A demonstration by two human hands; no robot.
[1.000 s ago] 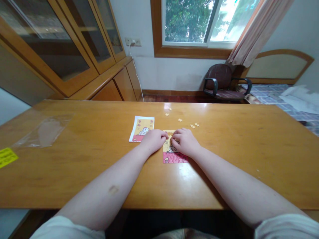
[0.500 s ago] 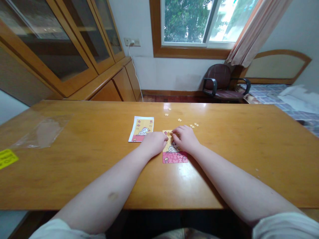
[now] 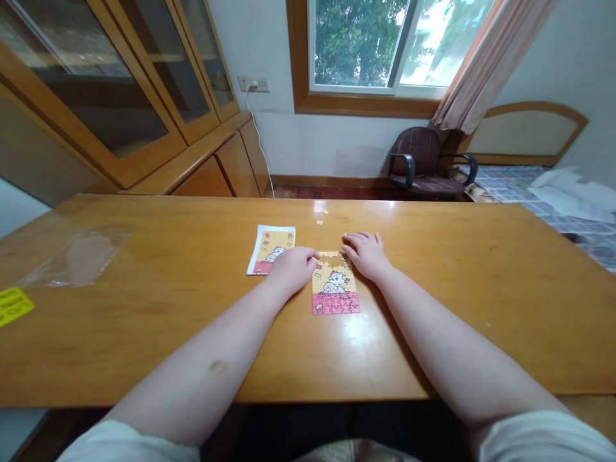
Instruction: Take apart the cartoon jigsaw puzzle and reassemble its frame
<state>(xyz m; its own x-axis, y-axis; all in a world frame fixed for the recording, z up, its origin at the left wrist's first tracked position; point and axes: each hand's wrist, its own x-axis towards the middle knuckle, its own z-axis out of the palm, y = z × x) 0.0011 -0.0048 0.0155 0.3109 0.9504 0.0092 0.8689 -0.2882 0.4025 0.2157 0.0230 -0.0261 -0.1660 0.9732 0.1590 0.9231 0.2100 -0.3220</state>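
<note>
A jigsaw puzzle [image 3: 335, 301] lies flat on the table, with a white animal on yellow above a pink strip. Bare wood shows through a gap near its top edge. My left hand [image 3: 291, 268] rests at the puzzle's upper left edge, fingers curled against it and partly hidden behind the back of the hand. To the upper right, my right hand [image 3: 368, 255] lies low over the table with its fingers spread, the thumb close to the puzzle's top right corner. Whatever is under that palm is hidden. Two loose puzzle pieces [image 3: 320, 222] sit beyond the puzzle.
Left of the puzzle is a picture card [image 3: 264, 251] with the same design, partly covered by my left hand. A clear plastic bag [image 3: 89, 256] and a yellow label [image 3: 14, 306] lie at the table's left. An armchair [image 3: 423, 160] stands behind the wooden table [image 3: 192, 321].
My right hand has moved off the puzzle, up and right, and spread its fingers. The loose pieces there are now out of sight. My left hand has shifted slightly left, uncovering more of the puzzle.
</note>
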